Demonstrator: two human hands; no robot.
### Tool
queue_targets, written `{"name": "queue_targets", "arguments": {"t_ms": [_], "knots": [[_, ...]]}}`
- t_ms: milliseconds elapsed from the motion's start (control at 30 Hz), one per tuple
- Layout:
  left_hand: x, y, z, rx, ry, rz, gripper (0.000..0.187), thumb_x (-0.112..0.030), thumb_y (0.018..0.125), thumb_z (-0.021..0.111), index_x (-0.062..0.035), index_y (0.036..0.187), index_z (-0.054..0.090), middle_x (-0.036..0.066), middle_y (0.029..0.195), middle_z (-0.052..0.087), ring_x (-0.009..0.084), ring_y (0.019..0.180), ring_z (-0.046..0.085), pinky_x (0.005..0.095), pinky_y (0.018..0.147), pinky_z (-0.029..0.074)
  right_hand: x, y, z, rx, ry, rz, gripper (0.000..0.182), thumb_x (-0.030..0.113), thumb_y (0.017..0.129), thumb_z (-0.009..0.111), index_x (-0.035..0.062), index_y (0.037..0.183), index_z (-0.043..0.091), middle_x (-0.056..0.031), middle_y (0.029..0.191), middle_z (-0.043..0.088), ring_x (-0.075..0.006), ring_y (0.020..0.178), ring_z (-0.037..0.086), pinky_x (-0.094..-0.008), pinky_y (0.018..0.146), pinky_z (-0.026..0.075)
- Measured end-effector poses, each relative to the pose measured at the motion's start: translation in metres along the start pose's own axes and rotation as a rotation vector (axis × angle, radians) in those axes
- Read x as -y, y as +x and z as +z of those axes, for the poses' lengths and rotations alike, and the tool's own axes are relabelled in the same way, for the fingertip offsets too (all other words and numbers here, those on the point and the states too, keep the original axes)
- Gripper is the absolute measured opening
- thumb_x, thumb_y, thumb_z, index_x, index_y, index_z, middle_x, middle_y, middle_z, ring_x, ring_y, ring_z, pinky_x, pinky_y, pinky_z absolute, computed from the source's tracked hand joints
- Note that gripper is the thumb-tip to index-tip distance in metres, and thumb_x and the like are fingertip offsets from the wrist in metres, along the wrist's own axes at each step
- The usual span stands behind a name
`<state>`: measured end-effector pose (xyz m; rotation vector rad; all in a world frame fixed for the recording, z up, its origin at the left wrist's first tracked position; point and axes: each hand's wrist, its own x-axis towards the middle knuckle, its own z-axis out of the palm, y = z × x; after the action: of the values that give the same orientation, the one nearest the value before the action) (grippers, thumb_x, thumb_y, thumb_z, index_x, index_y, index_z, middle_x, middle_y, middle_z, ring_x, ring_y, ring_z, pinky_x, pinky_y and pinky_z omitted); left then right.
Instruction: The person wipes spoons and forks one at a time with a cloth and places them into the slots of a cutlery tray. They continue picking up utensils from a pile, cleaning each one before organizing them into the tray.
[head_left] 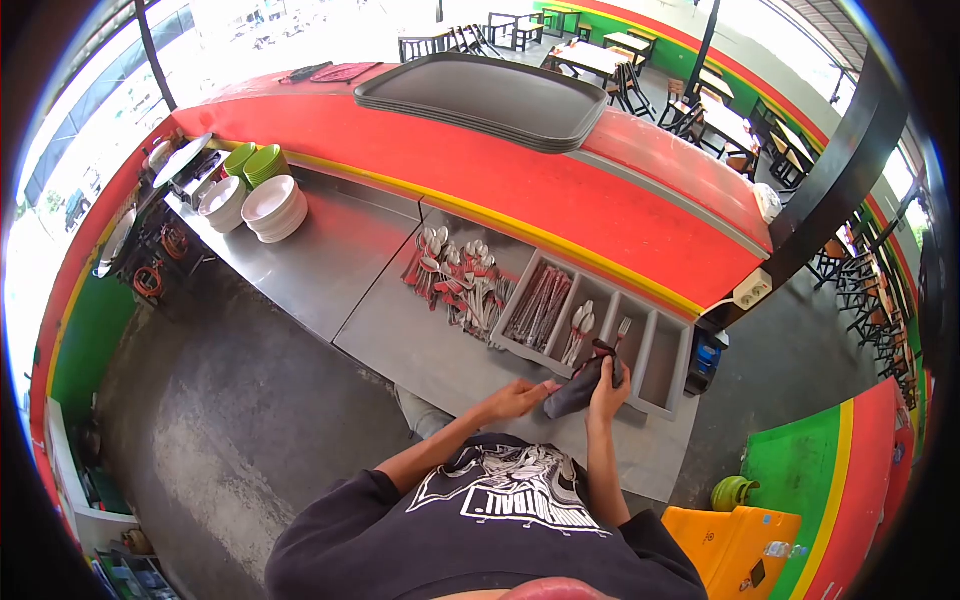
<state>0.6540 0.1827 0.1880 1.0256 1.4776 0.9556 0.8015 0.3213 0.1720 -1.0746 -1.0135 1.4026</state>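
Note:
My left hand [513, 400] is closed, its fingertips pinching the red handle of a piece of cutlery [552, 386]. The far end of that piece is hidden in a dark cloth [575, 390]. Wrapped round the cloth is my right hand [607, 390], just over the near edge of a grey cutlery tray [680, 362]. Dark-handled utensils [541, 303] fill the tray's left compartment, and several spoons [580, 325] lie in the one beside it. A fork [624, 328] shows in the third. Left of the tray, a loose heap of red-handled cutlery [462, 275] lies on the steel counter [385, 325].
White bowls [275, 208] and green bowls [265, 163] stand stacked at the counter's left. Black serving trays [480, 95] rest on the red ledge [640, 165] ahead. A dark post [840, 170] rises at the right, and an orange box [735, 545] stands low beside me.

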Motion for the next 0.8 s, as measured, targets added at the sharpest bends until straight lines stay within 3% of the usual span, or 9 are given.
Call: {"name": "queue_targets", "arguments": {"t_ms": [33,100,267,333,400,533,633,767,800], "knots": [[0.008,0.008,-0.008,-0.074,0.098,-0.005,0.067,-0.061,0.098,0.037,-0.0079,0.057,0.038,-0.002,0.052,0.038,0.0103,0.047,0.034,0.0329,0.045,0.029,-0.008,0.004,-0.001,-0.066,-0.135,-0.152,0.028,0.027,0.089,0.07,0.0019,0.098,0.063,-0.0019,0.087,0.063,-0.0114,0.083,0.058,-0.0268,0.076,0.046],[0.021,0.016,-0.015,-0.236,0.185,0.036,0.069,-0.059,0.098,0.039,-0.0008,0.062,0.047,0.005,0.051,0.043,0.0191,0.046,0.039,0.0398,0.049,0.034,-0.012,0.001,-0.006,-0.048,-0.138,-0.048,0.03,0.028,0.089,0.071,0.0016,0.1,0.063,-0.0022,0.089,0.063,-0.0112,0.086,0.058,-0.0266,0.079,0.046],[0.059,0.048,-0.006,-0.619,0.69,0.533,0.049,-0.041,0.096,0.048,0.0018,0.074,0.06,0.022,0.057,0.054,0.0389,0.058,0.057,0.0508,0.053,0.043,-0.018,-0.011,-0.008,0.173,-0.287,0.092,0.034,0.029,0.09,0.069,0.0021,0.11,0.066,-0.0036,0.101,0.066,-0.0116,0.097,0.057,-0.0258,0.086,0.043],[0.049,0.046,0.008,-0.622,0.704,0.46,0.042,-0.036,0.094,0.05,0.0004,0.08,0.063,0.024,0.064,0.059,0.0437,0.063,0.06,0.0534,0.056,0.045,-0.026,-0.015,-0.009,0.344,-0.263,0.152,0.032,0.028,0.091,0.067,0.0017,0.109,0.067,-0.0027,0.103,0.066,-0.0111,0.098,0.056,-0.0258,0.086,0.043],[0.022,0.042,0.019,-0.496,0.473,0.138,0.035,-0.033,0.093,0.05,-0.0017,0.085,0.064,0.024,0.07,0.062,0.0457,0.066,0.061,0.0545,0.058,0.046,-0.035,-0.019,-0.009,0.496,-0.265,0.104,0.03,0.027,0.093,0.065,0.0006,0.107,0.068,-0.0012,0.1,0.066,-0.0094,0.095,0.056,-0.0251,0.085,0.043],[0.047,0.051,0.04,-0.325,0.501,0.243,0.03,-0.03,0.093,0.049,-0.0039,0.086,0.063,0.025,0.077,0.064,0.0475,0.069,0.06,0.0551,0.064,0.048,-0.029,-0.021,-0.01,0.573,-0.26,0.218,0.029,0.026,0.092,0.064,0.0003,0.105,0.068,-0.0003,0.093,0.066,-0.0073,0.087,0.057,-0.0233,0.078,0.045],[0.069,0.057,0.039,-0.239,0.719,0.553,0.032,-0.029,0.097,0.048,-0.0001,0.092,0.059,0.018,0.071,0.062,0.0375,0.063,0.062,0.0473,0.058,0.048,-0.037,-0.013,-0.012,0.527,-0.301,0.231,0.028,0.027,0.09,0.066,0.0003,0.099,0.068,-0.0014,0.085,0.065,-0.0069,0.078,0.057,-0.0235,0.07,0.046],[0.05,0.063,0.032,-0.015,-0.224,-0.078,0.032,-0.031,0.099,0.047,-0.0045,0.085,0.056,0.0,0.063,0.05,0.0095,0.053,0.048,0.026,0.047,0.037,-0.058,0.01,-0.011,0.432,-0.404,0.162,0.033,0.032,0.087,0.069,-0.0005,0.096,0.069,-0.0048,0.079,0.066,-0.0095,0.073,0.059,-0.0271,0.066,0.047],[0.046,0.068,0.029,-0.02,-0.296,-0.137,0.032,-0.032,0.099,0.047,-0.0053,0.085,0.056,0.0,0.062,0.049,0.0094,0.052,0.048,0.0257,0.047,0.036,-0.051,0.013,-0.009,0.425,-0.456,0.155,0.035,0.033,0.087,0.069,-0.0008,0.096,0.069,-0.0057,0.08,0.067,-0.0105,0.074,0.059,-0.0279,0.067,0.047]]}}
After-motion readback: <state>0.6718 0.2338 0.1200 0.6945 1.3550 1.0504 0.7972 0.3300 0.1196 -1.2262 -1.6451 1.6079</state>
